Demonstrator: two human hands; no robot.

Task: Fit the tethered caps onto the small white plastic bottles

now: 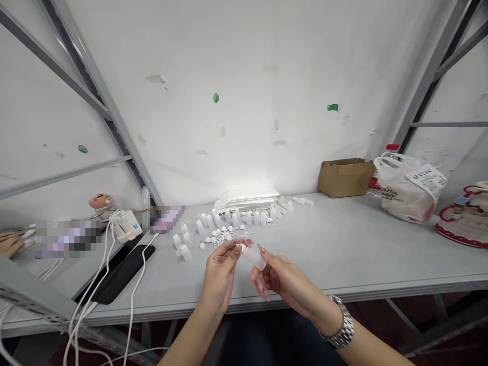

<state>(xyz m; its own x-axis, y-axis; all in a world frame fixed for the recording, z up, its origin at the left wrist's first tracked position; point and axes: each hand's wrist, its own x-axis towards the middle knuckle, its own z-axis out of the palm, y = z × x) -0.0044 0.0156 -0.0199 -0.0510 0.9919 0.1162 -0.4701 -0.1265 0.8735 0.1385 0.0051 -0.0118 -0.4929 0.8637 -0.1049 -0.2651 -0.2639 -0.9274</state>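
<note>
A small translucent plastic bottle (pixel 254 258) is held tilted between my hands, above the front part of the grey table (pixel 366 244). My left hand (pixel 223 264) pinches the white cap (pixel 242 248) at its upper left end. At the other end, my right hand (pixel 276 272) grips the bottle's body between thumb and fingers. Just beyond my hands lies a pile of loose white caps with strap loops (pixel 219 236). Several similar small bottles (pixel 235 219) stand in rows behind the pile, and a few more (pixel 185 252) stand to its left.
A lit white box-like thing (pixel 247 197) sits against the wall. At the right are a cardboard box (pixel 345 179), a plastic bag (pixel 404 193) and a cake-shaped bag (pixel 465 221). White cables, a power strip (pixel 127 227) and a black object (pixel 124 274) occupy the left. Another person's hand (pixel 10 246) shows far left.
</note>
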